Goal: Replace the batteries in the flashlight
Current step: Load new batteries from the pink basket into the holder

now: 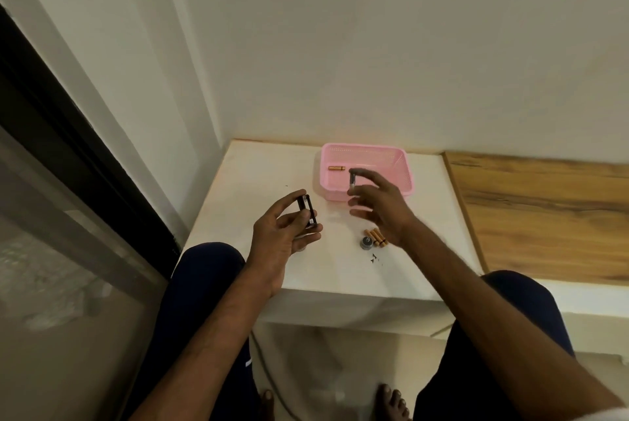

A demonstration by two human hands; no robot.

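Observation:
My left hand (284, 233) grips a black battery holder (306, 211) above the white table's left part. My right hand (377, 202) pinches a dark battery (352, 179) between thumb and forefinger, just over the front left rim of the pink basket (405, 175). One copper-coloured battery (337, 168) lies inside the basket. Three copper batteries (377, 237) lie side by side on the table below my right hand, with the round dark flashlight cap (367, 242) beside them. The flashlight body is not visible.
The white table (238, 175) stands in a corner against the wall, with a wooden counter (544, 216) to its right and a dark-framed glass door at the left. Small dark specks (374, 258) lie near the cap. My knees flank the table's front edge.

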